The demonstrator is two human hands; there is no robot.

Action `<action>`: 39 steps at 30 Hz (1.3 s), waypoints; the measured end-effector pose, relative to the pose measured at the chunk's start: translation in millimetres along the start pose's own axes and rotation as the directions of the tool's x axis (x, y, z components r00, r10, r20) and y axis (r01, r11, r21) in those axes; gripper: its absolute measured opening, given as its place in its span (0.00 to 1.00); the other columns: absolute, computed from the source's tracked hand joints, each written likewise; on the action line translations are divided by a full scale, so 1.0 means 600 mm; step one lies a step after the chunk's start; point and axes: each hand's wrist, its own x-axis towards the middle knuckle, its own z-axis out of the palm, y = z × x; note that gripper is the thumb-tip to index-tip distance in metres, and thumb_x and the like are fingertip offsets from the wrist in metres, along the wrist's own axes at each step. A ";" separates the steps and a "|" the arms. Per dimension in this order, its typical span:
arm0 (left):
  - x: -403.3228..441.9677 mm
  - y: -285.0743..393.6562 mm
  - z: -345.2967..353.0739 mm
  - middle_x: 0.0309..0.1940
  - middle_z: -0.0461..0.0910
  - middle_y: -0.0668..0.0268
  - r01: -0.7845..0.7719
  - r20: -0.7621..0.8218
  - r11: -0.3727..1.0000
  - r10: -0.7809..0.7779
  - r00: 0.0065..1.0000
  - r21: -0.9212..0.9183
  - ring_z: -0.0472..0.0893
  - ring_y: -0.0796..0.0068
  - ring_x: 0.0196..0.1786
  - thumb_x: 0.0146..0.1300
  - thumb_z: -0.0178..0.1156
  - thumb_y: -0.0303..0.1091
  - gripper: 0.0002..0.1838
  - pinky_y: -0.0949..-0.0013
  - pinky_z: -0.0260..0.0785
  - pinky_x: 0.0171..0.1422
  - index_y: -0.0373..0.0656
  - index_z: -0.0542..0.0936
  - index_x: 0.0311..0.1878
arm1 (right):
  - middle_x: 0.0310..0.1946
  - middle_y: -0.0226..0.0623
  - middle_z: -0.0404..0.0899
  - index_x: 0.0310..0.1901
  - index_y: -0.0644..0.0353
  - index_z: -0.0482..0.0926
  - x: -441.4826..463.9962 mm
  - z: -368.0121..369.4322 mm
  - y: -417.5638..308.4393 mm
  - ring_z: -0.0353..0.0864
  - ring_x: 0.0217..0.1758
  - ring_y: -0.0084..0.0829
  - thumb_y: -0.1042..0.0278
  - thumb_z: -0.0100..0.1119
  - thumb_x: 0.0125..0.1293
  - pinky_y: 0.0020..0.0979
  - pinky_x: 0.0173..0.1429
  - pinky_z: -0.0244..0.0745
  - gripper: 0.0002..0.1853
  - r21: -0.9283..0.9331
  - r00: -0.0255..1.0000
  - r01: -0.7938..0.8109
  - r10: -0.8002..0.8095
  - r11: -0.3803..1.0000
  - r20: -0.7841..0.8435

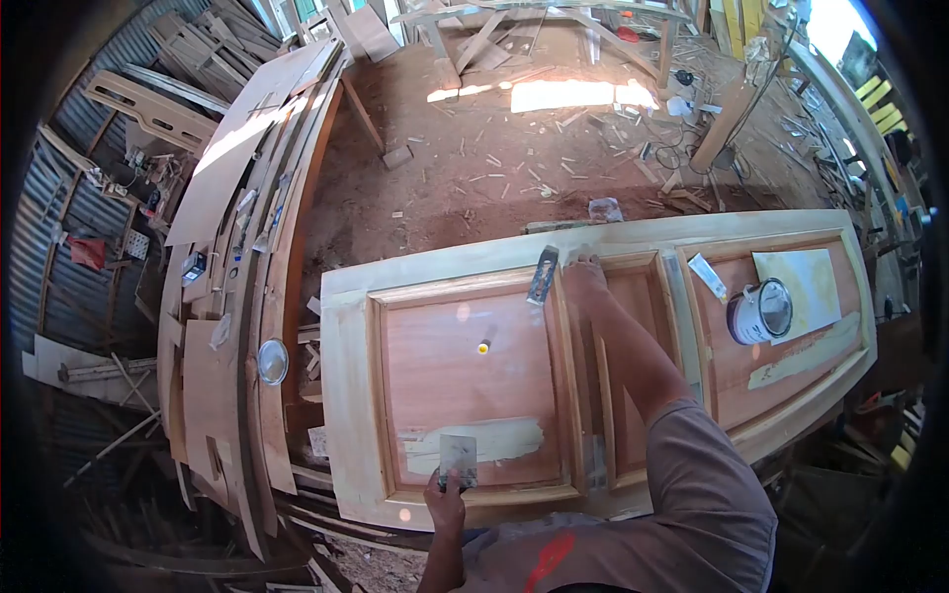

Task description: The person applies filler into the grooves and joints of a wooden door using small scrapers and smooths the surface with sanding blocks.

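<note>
My left hand [448, 499] grips a putty knife [458, 457] by its lower end, its flat pale blade up. It is over the near part of a panelled wooden door [474, 371], by a pale smear of filler [514, 440]. My right arm stretches across the door, and my right hand [584, 274] rests on the far frame rail with fingers extended. Just left of it lies a dark, long tool with a metal face [542, 276], apart from the fingers. A small yellow-ended cylinder [483, 347] sits on the left panel.
On the right panel are an open can [761, 312], a white tube [707, 278] and a stained sheet [813, 287]. A bench of boards [222, 247] on the left holds a round lid [272, 363]. Wood scraps litter the dirt floor [445, 168]; a trestle [544, 15] stands behind.
</note>
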 end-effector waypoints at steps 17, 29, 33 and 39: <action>0.006 -0.014 -0.010 0.40 0.87 0.61 -0.025 -0.036 1.000 0.025 0.999 0.014 0.82 0.75 0.44 0.78 0.64 0.42 0.21 0.66 0.78 0.49 0.30 0.84 0.56 | 0.48 0.43 0.91 0.40 0.55 0.92 0.007 -0.007 0.017 0.82 0.66 0.42 0.70 0.61 0.62 0.45 0.69 0.71 0.11 0.126 1.000 -0.029 0.029 0.992 0.002; 0.001 -0.013 0.016 0.48 0.84 0.65 0.036 0.075 0.989 -0.025 0.997 -0.146 0.82 0.77 0.47 0.80 0.60 0.33 0.17 0.69 0.80 0.54 0.32 0.80 0.64 | 0.48 0.47 0.90 0.41 0.59 0.90 -0.208 0.009 -0.020 0.83 0.62 0.46 0.68 0.58 0.64 0.53 0.67 0.71 0.12 0.203 0.993 0.040 -0.061 0.978 0.097; -0.001 -0.024 0.003 0.48 0.85 0.65 -0.008 0.094 0.993 0.019 0.995 -0.118 0.82 0.77 0.48 0.80 0.61 0.34 0.17 0.69 0.79 0.54 0.31 0.81 0.63 | 0.45 0.45 0.89 0.42 0.58 0.88 -0.340 0.034 -0.052 0.84 0.59 0.46 0.65 0.57 0.65 0.52 0.63 0.70 0.12 0.194 0.992 0.089 -0.104 0.977 0.068; 0.010 0.007 0.020 0.48 0.86 0.65 -0.012 0.114 0.981 0.035 0.993 -0.195 0.81 0.78 0.48 0.79 0.63 0.35 0.17 0.70 0.77 0.54 0.31 0.82 0.61 | 0.43 0.45 0.88 0.49 0.61 0.85 -0.584 0.061 -0.133 0.82 0.58 0.45 0.67 0.59 0.63 0.49 0.63 0.69 0.15 0.218 0.996 0.042 -0.023 0.975 -0.085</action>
